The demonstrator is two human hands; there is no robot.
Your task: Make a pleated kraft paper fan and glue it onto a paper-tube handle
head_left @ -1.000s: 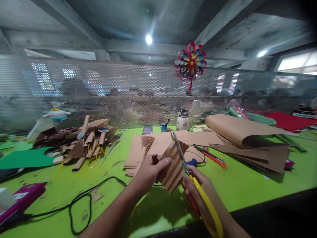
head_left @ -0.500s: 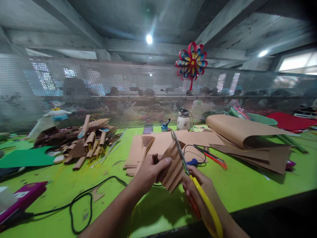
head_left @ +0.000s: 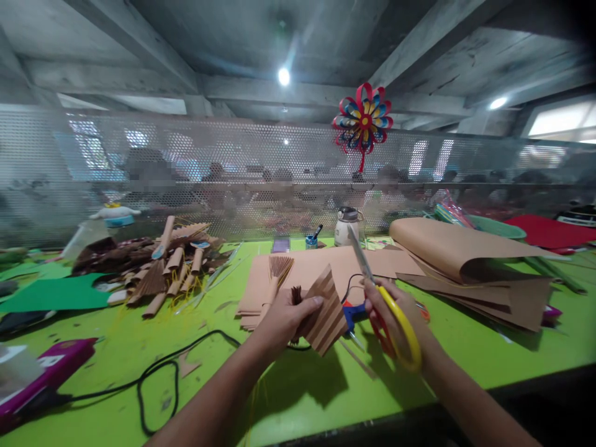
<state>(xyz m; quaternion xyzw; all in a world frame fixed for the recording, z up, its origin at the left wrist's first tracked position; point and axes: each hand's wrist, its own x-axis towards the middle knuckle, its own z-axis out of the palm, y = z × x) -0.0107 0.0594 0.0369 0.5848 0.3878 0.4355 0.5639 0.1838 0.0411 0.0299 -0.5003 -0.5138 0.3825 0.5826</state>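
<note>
Head view: our left hand [head_left: 291, 316] grips brown pleated paper [head_left: 326, 311] between thumb and fingers, its ridges and pointed corner above the green table [head_left: 465, 347] at that hand's three o'clock. Our right hand [head_left: 404, 307] is wrapped around yellow-handled scissors [head_left: 362, 259], their metal blades clear of the paper at its two o'clock. Flat brown sheets [head_left: 321, 257] lie at its twelve; rolled paper tubes [head_left: 173, 261] heap between nine and ten.
</note>
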